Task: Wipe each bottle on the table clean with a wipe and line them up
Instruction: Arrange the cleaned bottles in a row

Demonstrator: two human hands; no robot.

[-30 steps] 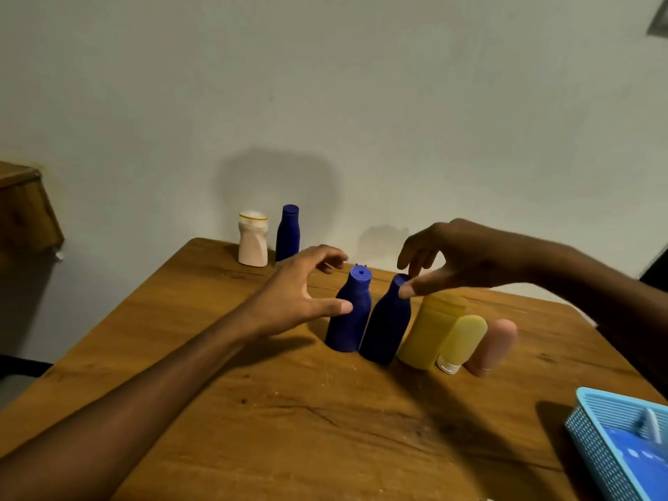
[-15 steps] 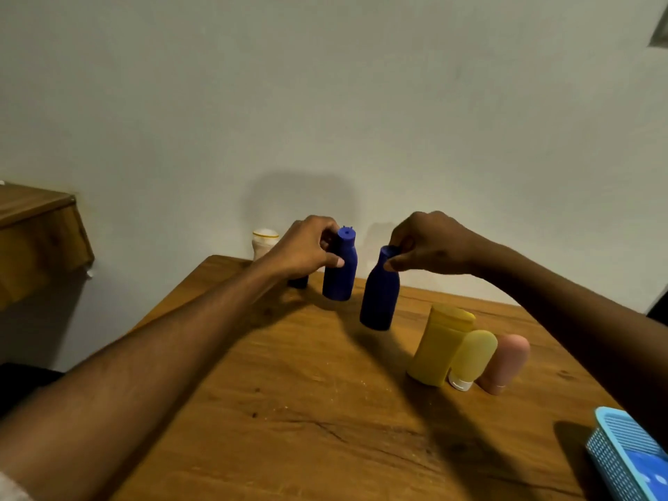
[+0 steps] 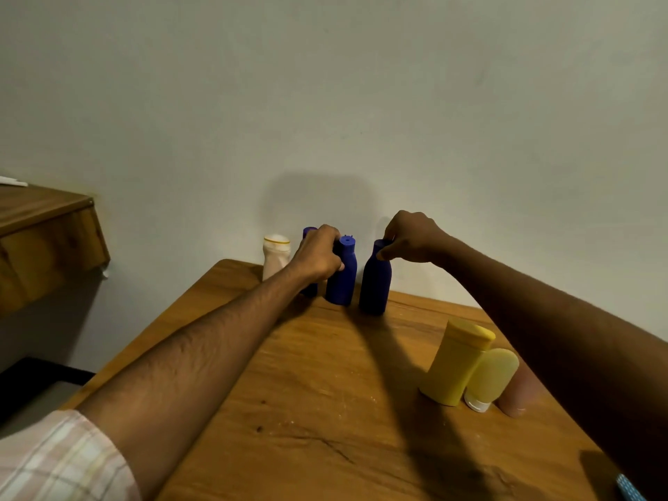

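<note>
At the far edge of the wooden table (image 3: 325,410) stand a white bottle (image 3: 275,257), a small dark blue bottle (image 3: 308,232) mostly hidden behind my left hand, a bright blue bottle (image 3: 342,280) and a darker blue bottle (image 3: 376,283). My left hand (image 3: 318,256) grips the bright blue bottle near its neck. My right hand (image 3: 410,238) pinches the cap of the darker blue bottle. Both bottles stand upright on the table by the wall. No wipe is visible.
At the right of the table stand a yellow bottle (image 3: 457,361), a pale yellow tube (image 3: 491,377) on its white cap and a pink tube (image 3: 520,395), partly behind my right forearm. A blue basket corner (image 3: 629,488) shows bottom right. A wooden shelf (image 3: 43,240) hangs at the left.
Both hands took hold of the two blue bottles at mid-table, carried them back toward the wall and set them down beside the white and small blue bottles.
</note>
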